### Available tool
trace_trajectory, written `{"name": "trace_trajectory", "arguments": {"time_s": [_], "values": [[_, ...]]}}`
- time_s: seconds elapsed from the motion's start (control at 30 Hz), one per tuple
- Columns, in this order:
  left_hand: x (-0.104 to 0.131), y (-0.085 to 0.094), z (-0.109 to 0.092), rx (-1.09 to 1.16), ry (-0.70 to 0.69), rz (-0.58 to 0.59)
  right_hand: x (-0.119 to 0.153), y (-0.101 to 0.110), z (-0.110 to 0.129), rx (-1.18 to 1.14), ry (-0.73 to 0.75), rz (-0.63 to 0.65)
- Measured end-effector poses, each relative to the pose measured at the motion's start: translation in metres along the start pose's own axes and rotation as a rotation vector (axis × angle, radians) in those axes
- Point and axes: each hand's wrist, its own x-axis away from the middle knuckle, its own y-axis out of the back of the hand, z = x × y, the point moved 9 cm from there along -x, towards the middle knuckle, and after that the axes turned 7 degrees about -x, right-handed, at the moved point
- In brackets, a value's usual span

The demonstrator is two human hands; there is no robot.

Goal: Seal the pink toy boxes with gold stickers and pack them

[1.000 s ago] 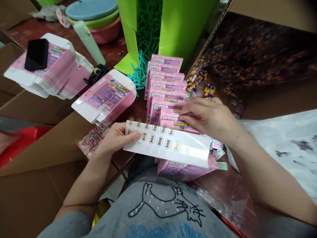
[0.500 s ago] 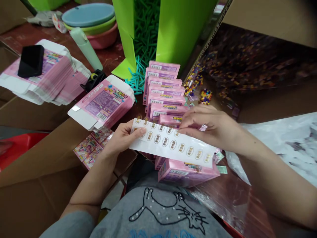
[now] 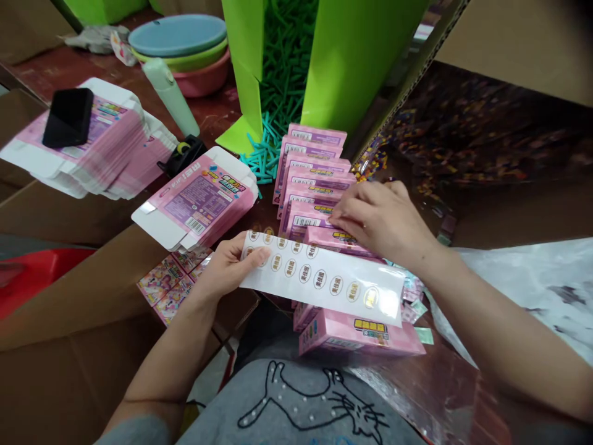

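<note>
My left hand [image 3: 227,266] pinches the left end of a white sticker sheet [image 3: 343,262], thumb on top. Small oval labels with gold print run along it in two rows; the upper row's right part is bare, and glare whitens the right end. Beyond the sheet, my right hand [image 3: 382,219] is closed, its fingertips pressed together at the top of a pink box [image 3: 308,220]. Anything between those fingertips is hidden. That box is one of several standing in a row running away from me. Nearest my body, another pink box [image 3: 364,334] lies partly under the sheet.
Stacked flat pink cartons [image 3: 199,198] lie left, near a black phone [image 3: 68,117] and tape dispenser [image 3: 183,154]. A pale green bottle [image 3: 171,96] stands before nested basins [image 3: 178,37]. Teal sticks [image 3: 264,154] spill from a green box. Plastic sheeting [image 3: 523,272] is at right.
My right hand has left the sticker sheet and moved up to the boxes. The sheet's upper row shows one label fewer. My left hand still holds the sheet, now slightly lower.
</note>
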Motion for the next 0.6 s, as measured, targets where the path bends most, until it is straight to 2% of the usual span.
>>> {"name": "trace_trajectory", "arguments": {"time_s": [0.1,0.23,0.3,0.4,0.5,0.6], "values": [[-0.010,-0.002,-0.009,-0.026,-0.055,0.003,-0.002,0.006,0.004,-0.037,0.026,0.024],[-0.028,-0.008,-0.023,-0.060,-0.143,0.014,-0.011,0.018,0.026,-0.447,0.092,0.097],[-0.035,-0.009,-0.026,-0.053,-0.163,0.011,-0.017,0.026,0.033,-0.564,0.103,0.078],[-0.041,-0.005,-0.026,-0.040,-0.160,-0.013,-0.029,0.026,0.015,-0.607,0.002,-0.026],[-0.043,-0.002,-0.021,-0.046,-0.153,-0.012,-0.037,0.004,-0.010,-0.549,-0.056,-0.016],[-0.044,0.001,-0.017,-0.048,-0.163,-0.007,-0.041,-0.013,-0.022,-0.347,-0.047,-0.015]]}}
